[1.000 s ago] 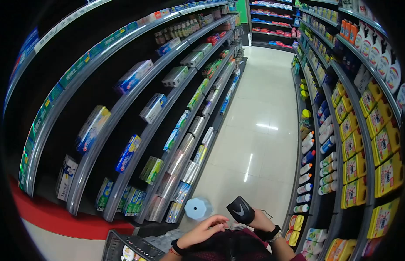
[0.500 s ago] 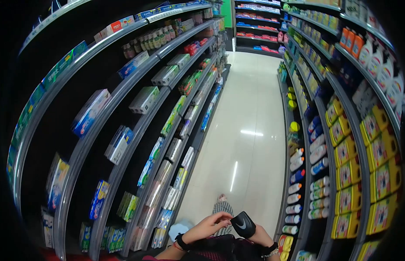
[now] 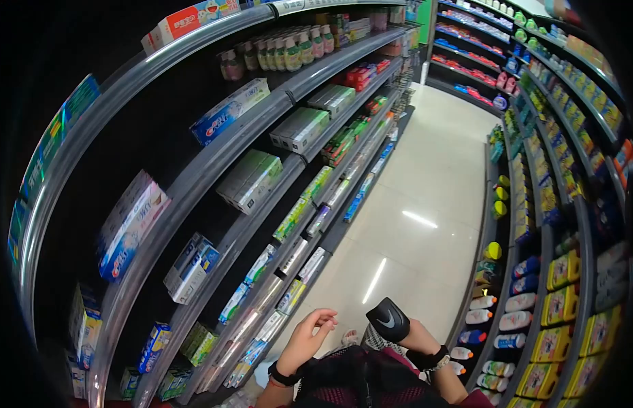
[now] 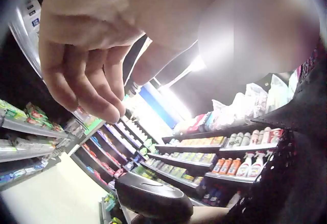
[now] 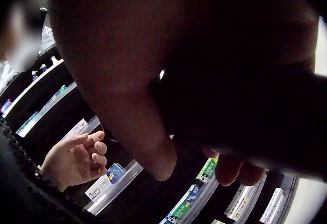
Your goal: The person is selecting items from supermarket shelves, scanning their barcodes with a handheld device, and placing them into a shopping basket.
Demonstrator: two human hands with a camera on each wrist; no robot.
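Observation:
In the head view my left hand is raised beside the left shelves, fingers loosely bent and nothing in them. The right hand grips a black, rounded handheld object with a grey swoosh on it, in front of my body. That object appears low in the left wrist view, smooth and glossy, beneath the bent fingers of the left hand. Seen from the right wrist, the gripping hand is dark and close, its fingertips curling round the object's underside. The two hands are apart.
Left shelves hold toothpaste boxes, grey-green cartons and pump bottles. On the right are yellow packs and white bottles. A pale tiled floor runs between them. A pale blue stool is partly hidden.
The head view has swung left and closer to the left shelves. My left hand has moved away from the black object, which stays in the right hand's grip.

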